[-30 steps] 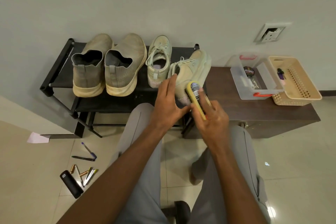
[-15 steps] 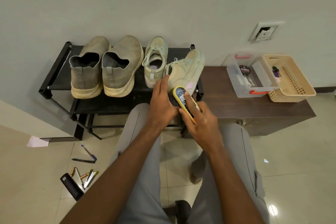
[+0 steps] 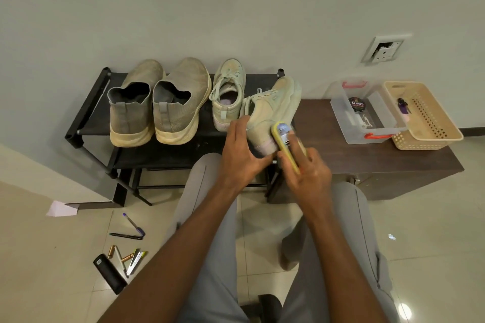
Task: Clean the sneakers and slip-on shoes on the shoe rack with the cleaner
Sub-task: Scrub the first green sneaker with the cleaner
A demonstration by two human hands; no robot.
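Two grey slip-on shoes (image 3: 157, 107) stand heels toward me on the left of the black shoe rack (image 3: 86, 113). One pale sneaker (image 3: 227, 92) sits upright beside them. The other sneaker (image 3: 273, 110) is tilted on its side at the rack's right end, and my left hand (image 3: 241, 149) holds its heel. My right hand (image 3: 307, 165) grips a yellow cleaner brush (image 3: 284, 144) pressed against that sneaker's heel side. Its bristles are hidden.
A dark wooden bench (image 3: 367, 160) joins the rack on the right, carrying a clear plastic box (image 3: 367, 123) with a polish tin and a beige basket (image 3: 430, 123). Pens, batteries and a black case (image 3: 110, 273) lie on the tiled floor at left. My grey-trousered knees fill the foreground.
The brush in my right hand went back toward me half a second ago and has now returned forward onto the sneaker's heel side. My left hand kept its hold on the sneaker.
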